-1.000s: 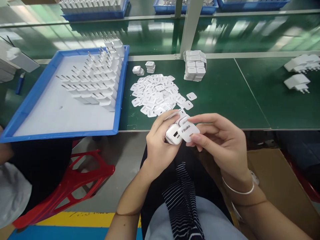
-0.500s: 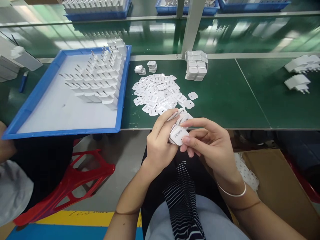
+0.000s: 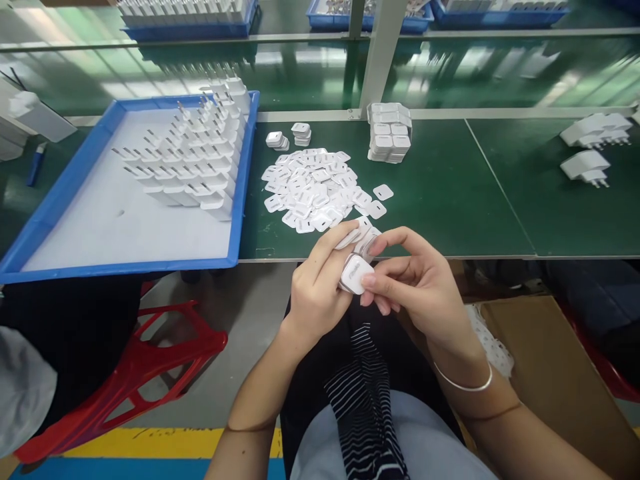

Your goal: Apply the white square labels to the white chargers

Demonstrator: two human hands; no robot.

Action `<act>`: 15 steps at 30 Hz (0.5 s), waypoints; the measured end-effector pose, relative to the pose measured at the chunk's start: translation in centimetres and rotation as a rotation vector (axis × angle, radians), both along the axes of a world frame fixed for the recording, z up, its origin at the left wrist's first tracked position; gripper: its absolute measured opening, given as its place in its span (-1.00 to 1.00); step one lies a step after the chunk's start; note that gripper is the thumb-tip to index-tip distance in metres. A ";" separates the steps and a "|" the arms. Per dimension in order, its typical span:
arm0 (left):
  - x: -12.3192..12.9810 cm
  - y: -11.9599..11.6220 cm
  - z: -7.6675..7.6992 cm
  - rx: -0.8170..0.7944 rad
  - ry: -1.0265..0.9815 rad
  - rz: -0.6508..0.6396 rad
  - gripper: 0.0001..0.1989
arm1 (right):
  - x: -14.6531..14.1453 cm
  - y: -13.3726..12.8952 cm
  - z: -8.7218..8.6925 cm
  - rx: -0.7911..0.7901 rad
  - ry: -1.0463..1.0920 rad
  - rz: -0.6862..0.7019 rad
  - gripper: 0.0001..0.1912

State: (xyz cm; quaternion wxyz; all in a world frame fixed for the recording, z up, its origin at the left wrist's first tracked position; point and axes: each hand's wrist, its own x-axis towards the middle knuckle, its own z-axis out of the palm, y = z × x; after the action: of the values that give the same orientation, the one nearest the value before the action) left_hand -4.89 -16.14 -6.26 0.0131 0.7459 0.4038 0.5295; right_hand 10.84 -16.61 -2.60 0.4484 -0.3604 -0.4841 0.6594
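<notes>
Small white plastic cover plates with rounded corners (image 3: 356, 273) are stacked between my two hands, just in front of the table edge. The top one bears grey print, blurred now. My left hand (image 3: 320, 287) is closed round the stack from the left, with another plate (image 3: 347, 239) caught between its fingers. My right hand (image 3: 415, 283) pinches the near corner of the top plate between thumb and fingers. Beyond my hands a heap of the same loose plates (image 3: 310, 187) lies on the green table, a few of them slotted. My fingers hide the lower part of the stack.
A blue tray (image 3: 243, 193) on the left holds rows of white plug adapters (image 3: 200, 160), pins up. Stacked plates (image 3: 390, 140) stand near the post (image 3: 379, 60). More adapters (image 3: 587, 165) sit at right. Below are a red stool (image 3: 165, 360) and a cardboard box (image 3: 550, 360).
Both hands stay nearly in place, still on the stack. My right fingers have shifted slightly, and the top plate has tilted a little. The view has moved slightly.
</notes>
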 end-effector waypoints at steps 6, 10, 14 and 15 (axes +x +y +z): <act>0.0 0.0 -0.1 0.013 0.016 -0.012 -0.69 | 0.2 0.2 -0.2 -0.076 0.015 0.049 -0.63; 0.0 0.1 -0.4 0.030 0.021 -0.015 -0.71 | 0.1 0.3 -0.2 -0.099 0.004 0.052 -0.60; 0.2 0.0 -0.7 0.012 0.009 -0.001 -0.69 | -0.2 0.4 -0.1 -0.116 -0.024 0.029 -0.56; 0.2 0.0 -0.7 -0.006 -0.005 0.002 -0.69 | -0.4 0.4 -0.1 -0.116 -0.038 0.025 -0.55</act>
State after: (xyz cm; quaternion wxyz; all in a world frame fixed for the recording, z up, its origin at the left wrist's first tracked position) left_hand -4.65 -16.18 -7.00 0.0162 0.7442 0.4060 0.5302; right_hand 10.48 -16.19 -2.72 0.4093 -0.3921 -0.4577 0.6850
